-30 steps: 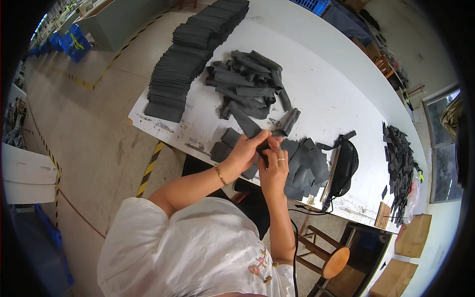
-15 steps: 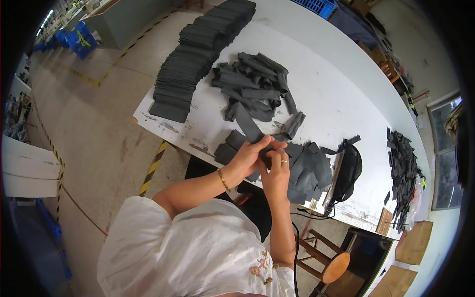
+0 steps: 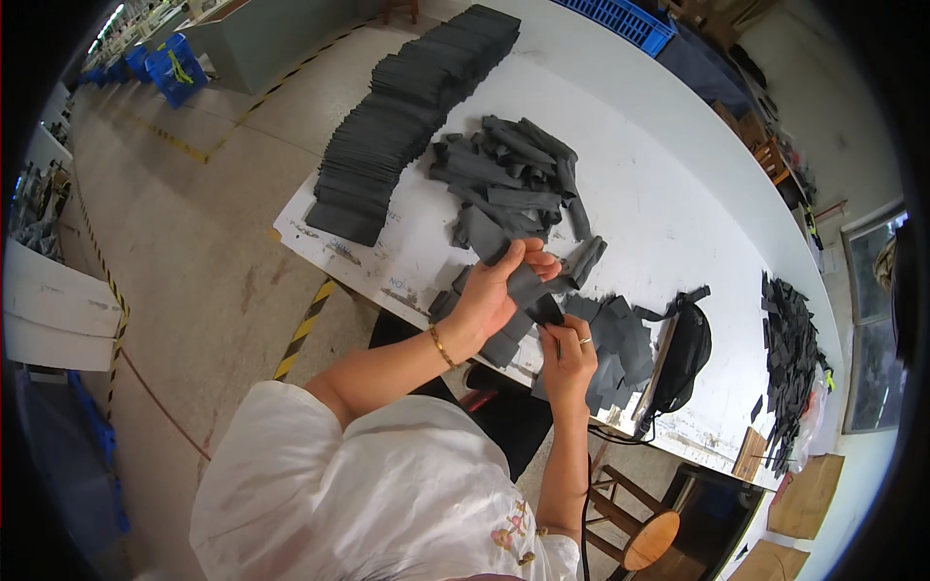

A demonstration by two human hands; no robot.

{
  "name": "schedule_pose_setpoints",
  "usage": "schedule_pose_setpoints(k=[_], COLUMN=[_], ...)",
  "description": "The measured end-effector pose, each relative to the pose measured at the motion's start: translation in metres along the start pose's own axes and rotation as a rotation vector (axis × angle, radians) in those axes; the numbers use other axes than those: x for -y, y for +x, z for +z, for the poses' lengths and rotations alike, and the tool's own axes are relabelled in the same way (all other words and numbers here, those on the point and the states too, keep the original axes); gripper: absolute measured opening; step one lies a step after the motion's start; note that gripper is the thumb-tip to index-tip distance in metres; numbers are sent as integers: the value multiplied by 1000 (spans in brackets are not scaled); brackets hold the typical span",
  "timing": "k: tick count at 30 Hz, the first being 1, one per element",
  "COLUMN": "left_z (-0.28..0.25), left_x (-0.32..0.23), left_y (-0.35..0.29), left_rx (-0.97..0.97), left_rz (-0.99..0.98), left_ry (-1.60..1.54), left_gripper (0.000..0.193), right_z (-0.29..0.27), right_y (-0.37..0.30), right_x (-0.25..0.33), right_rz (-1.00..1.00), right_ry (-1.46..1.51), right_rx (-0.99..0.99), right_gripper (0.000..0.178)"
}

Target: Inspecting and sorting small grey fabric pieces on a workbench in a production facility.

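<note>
A dark grey fabric strip (image 3: 526, 287) stretches between my hands above the table's near edge. My left hand (image 3: 484, 302) is closed round it, thumb on top, and the upper end sticks out beyond the thumb. At the strip's lower end, a darker patch shows beside my right hand (image 3: 570, 364), whose thumb and fingers pinch it. Underneath lie flat dark grey pieces (image 3: 620, 334), partly hidden by my hands. Just beyond is a heap of loose, curled strips (image 3: 518, 174). A long row of stacked dark pieces (image 3: 387, 126) runs along the table's left side.
On the white table (image 3: 668, 203), a black waist bag (image 3: 684, 353) lies right of the flat pieces. Farther right is another pile of dark pieces (image 3: 790, 358). A wooden stool (image 3: 651, 540) stands below the table edge. Blue crates (image 3: 176, 73) sit on the floor at far left.
My hands have drawn apart: the right has moved down and to the right, baring more of the strip between them. The whole view has shifted slightly.
</note>
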State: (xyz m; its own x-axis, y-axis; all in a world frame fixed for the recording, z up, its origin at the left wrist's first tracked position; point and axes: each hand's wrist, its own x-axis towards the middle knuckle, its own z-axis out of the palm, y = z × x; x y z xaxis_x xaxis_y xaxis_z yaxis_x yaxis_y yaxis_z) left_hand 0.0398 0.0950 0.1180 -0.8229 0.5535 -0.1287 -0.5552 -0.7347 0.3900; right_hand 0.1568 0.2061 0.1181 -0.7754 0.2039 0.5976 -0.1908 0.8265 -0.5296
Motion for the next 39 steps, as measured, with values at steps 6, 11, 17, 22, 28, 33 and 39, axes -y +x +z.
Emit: schedule_pose_setpoints(k=[6,11,17,22,28,33,39], left_z=[-6,-4,-2,0,2,1,-3], left_x=[15,17,18,19,17,19,21], left_y=[-5,-12,-16,-18,-22,-23,-22], left_rx=[10,13,-11,-26,-55,-52,-48], left_rz=[21,-34,-43,-32,-30,-45,-39], left_ry=[-69,-86,-80,-80,-101,-76,-123], left_gripper=[32,31,30,30,27,29,28], right_z=[8,13,13,14,15,16,17], right_y=[2,4,2,5,5,5,6], right_x=[1,0,0,1,2,3,3], right_rz=[-20,-36,-5,-45,-41,-22,-19], right_ry=[19,36,46,32,28,35,37], right_rx=[-8,-4,5,0,20,27,42], right_gripper=[18,19,18,19,19,18,16])
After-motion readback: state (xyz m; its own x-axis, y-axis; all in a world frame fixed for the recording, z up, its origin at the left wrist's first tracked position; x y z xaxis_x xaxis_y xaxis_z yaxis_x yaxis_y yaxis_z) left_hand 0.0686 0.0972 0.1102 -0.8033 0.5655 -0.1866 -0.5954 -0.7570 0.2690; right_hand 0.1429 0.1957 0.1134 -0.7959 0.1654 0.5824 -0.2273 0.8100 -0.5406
